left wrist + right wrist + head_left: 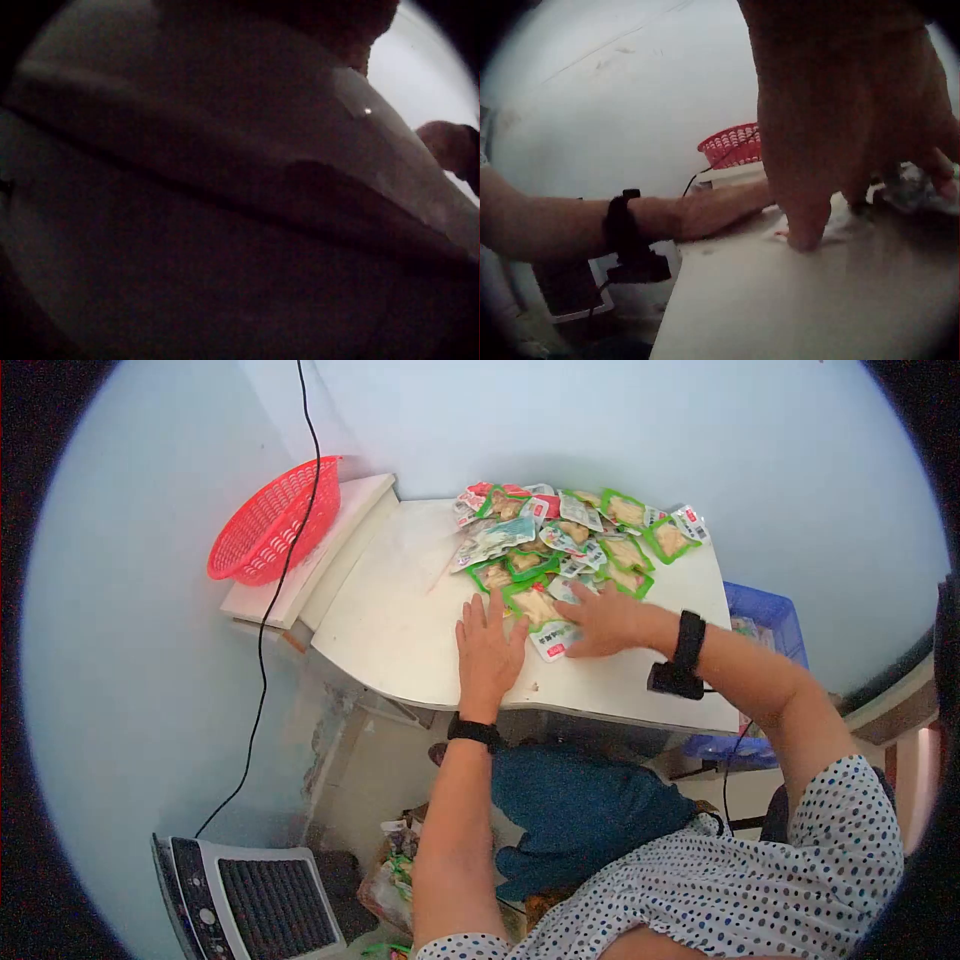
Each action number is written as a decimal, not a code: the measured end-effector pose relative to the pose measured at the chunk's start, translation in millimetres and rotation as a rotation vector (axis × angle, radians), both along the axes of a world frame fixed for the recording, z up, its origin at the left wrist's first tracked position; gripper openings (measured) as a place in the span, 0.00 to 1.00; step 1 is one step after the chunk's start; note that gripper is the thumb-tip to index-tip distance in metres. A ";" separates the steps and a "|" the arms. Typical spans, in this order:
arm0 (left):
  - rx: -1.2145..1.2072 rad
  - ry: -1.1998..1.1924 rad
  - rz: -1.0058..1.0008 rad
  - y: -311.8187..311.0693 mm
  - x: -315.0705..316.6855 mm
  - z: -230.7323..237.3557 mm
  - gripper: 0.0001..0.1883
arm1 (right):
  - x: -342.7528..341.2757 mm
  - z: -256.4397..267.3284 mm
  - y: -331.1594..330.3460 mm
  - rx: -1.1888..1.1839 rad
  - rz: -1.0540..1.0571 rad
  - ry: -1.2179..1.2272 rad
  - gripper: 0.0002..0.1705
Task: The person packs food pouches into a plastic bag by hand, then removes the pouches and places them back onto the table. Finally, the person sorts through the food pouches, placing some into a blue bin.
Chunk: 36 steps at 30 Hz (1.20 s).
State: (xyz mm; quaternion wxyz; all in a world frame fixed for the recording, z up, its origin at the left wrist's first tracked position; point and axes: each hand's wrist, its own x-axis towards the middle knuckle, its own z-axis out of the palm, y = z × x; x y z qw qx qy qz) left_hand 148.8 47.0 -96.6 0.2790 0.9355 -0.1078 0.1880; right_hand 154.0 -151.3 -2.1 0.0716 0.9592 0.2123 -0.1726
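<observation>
A pile of food packets (575, 530) with green edges and pale contents lies on the white table (400, 610). My left hand (488, 660) rests at the pile's near left side, fingers straight and spread, fingertips right at the packets. Over the nearest packet (540, 610) reaches my right hand (605, 622), its fingers touching the packet's right side. In the right wrist view, the right thumb (808, 229) points down beside a packet's pale corner. The left wrist view is dark and shows mostly the table's edge (247, 210).
A red plastic basket (275, 525) sits on a white ledge at the left, with a black cable (262, 650) hanging before it. A blue crate (765, 610) stands beyond the table's right end. Below are a grey-and-black appliance (270, 900) and a box of packets (390, 890).
</observation>
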 end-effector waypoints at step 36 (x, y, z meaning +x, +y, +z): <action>-0.724 0.051 0.092 17.6 3.5 1.7 0.25 | 82.3 46.8 1.5 1.951 -0.175 -0.059 0.16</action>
